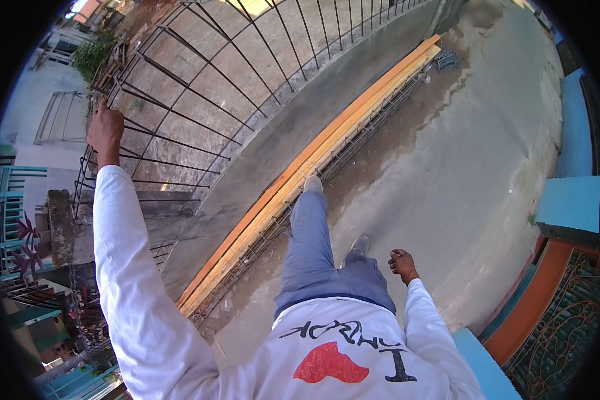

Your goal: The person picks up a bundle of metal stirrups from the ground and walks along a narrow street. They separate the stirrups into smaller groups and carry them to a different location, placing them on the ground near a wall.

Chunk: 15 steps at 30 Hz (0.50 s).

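My left arm stretches forward to a grid of dark steel rebar (180, 80) standing above a low concrete wall. At the top of the grid, my left hand (105, 133) is closed around a bar; the fingers' far side is hidden. Down by my right side hangs my right hand (403, 265), loosely curled, fingers slightly apart, with nothing visible in it. Long timber planks (300, 175) lie along the foot of the wall, beside a long, narrow rebar cage (353, 145). One of my shoes (313, 184) is against or over the planks.
The concrete wall (260, 157) runs along the planks. Grey pavement (473, 153) stretches to my right, toward a blue wall (570, 203) and an ornate metal gate (557, 320). A bundle of wire (448, 60) lies near the planks' far end. Leafy plants (93, 59) grow beyond the grid.
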Tool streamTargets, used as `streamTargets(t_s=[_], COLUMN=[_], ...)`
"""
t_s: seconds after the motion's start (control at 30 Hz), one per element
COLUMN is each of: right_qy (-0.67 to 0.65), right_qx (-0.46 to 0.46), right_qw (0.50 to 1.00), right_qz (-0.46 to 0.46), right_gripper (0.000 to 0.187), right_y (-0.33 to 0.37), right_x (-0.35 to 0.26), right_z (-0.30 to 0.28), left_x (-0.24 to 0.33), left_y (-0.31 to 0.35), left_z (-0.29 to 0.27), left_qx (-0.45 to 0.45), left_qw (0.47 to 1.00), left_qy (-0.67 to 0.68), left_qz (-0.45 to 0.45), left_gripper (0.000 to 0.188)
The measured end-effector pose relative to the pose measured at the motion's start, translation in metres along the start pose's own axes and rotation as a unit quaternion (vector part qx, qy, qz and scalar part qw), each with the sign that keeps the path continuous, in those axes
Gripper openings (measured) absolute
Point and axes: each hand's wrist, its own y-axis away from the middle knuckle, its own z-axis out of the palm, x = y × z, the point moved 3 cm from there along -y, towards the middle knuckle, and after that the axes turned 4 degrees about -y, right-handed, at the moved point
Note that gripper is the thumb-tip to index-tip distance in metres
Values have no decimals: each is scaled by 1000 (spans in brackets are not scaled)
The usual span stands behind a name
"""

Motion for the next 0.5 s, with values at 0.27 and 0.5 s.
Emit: streamTargets(t_s=[0.27, 0.5], right_qy=[33, 40], right_qx=[-14, -19], right_qw=[999, 999], right_qz=[-24, 12], right_gripper=[37, 36], right_y=[4, -5], right_x=[12, 24], right_z=[-2, 4], left_x=[-3, 0], left_y=[-3, -4], left_z=[7, -1], left_qx=[-10, 2], left_qw=[1000, 1000], left_qy=[-23, -9], left_qz=[-2, 1], left_gripper=[57, 57])
